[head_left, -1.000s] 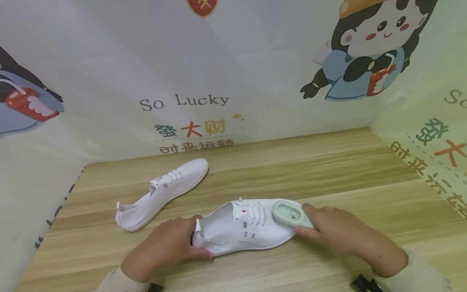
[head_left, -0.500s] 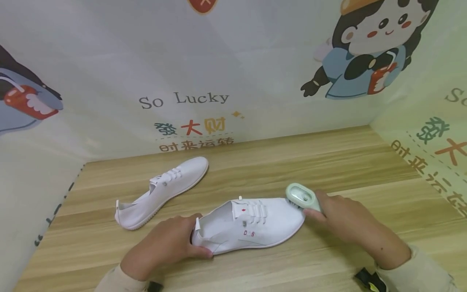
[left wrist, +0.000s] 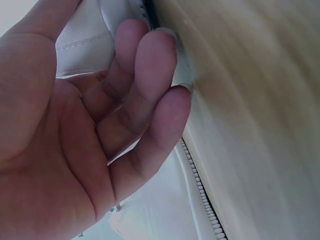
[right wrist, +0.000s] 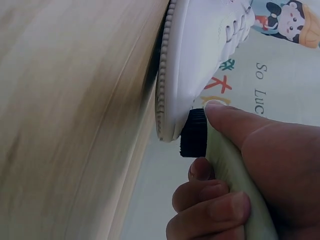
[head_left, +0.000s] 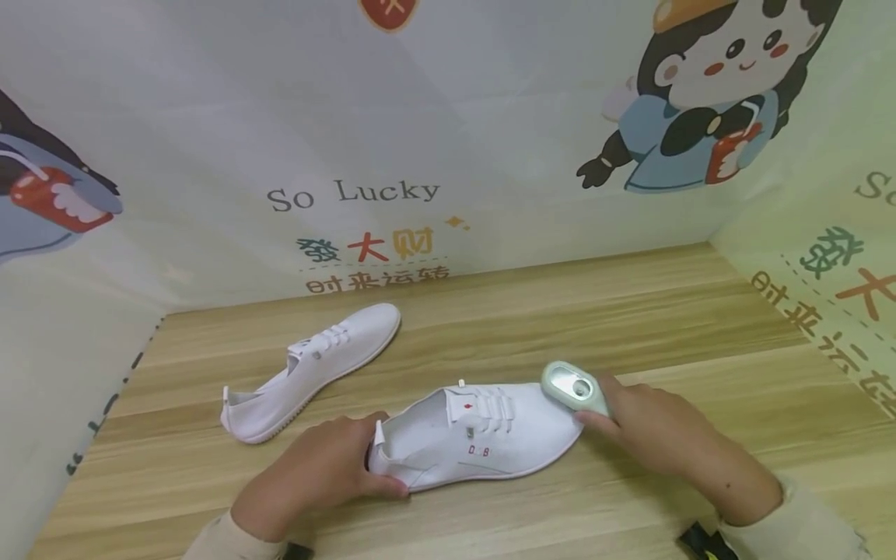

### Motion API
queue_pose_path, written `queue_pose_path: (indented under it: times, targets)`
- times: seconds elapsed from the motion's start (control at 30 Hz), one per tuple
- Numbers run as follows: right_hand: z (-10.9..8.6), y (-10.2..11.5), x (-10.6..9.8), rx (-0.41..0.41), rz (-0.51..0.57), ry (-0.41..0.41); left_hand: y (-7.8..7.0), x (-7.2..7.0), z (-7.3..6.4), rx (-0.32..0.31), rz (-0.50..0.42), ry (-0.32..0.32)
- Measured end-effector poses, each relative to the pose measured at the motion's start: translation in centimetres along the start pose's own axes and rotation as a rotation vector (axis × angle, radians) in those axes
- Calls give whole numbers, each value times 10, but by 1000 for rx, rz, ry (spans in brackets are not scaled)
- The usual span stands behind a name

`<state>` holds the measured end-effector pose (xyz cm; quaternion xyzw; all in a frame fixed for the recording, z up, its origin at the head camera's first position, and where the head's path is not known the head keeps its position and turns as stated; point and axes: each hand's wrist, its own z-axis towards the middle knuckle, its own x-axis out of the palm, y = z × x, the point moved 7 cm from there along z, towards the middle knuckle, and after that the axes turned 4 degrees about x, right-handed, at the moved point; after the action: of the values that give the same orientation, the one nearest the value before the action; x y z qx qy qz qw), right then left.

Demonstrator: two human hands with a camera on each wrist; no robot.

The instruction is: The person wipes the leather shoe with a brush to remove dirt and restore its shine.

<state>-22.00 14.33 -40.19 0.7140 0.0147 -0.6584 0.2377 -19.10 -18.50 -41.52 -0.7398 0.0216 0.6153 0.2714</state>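
Note:
A white lace-up shoe (head_left: 483, 435) with small red letters on its side lies on the wooden surface, toe to the right. My left hand (head_left: 332, 467) grips its heel, thumb along the near side; in the left wrist view several curled fingers (left wrist: 155, 65) of that hand show beside the sole. My right hand (head_left: 654, 432) holds a pale green brush (head_left: 574, 386) by its handle, over the far side of the toe. Dark bristles (right wrist: 194, 134) sit against the shoe's toe in the right wrist view.
The second white shoe (head_left: 315, 373) lies behind and to the left, toe pointing to the back right. Printed cloth walls (head_left: 518, 194) stand at the back and both sides of the wooden surface (head_left: 630, 311).
The brush in my right hand moved from the top of the toe out to its far right edge, then slightly back left. My left hand and both shoes stayed in place.

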Motion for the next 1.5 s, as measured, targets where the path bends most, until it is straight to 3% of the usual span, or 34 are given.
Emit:
queue_pose_path:
  times: [0.5, 0.7, 0.87, 1.23, 1.5]
  targets:
    - [-8, 17, 9, -76, -13, 24, 0, 0, -2, -7, -5, 1]
    - [-12, 26, 13, -122, 27, 85, -1, -1, -1, -10, -11, 12]
    - [-14, 30, 14, -162, 52, 87, -1, -2, -1, -10, -4, 5]
    - [-11, 20, 14, -114, 11, 78, 0, 0, -2, 3, 4, -9]
    - [-6, 12, 10, -79, 37, 85, 0, 0, -3, -13, -7, -2]
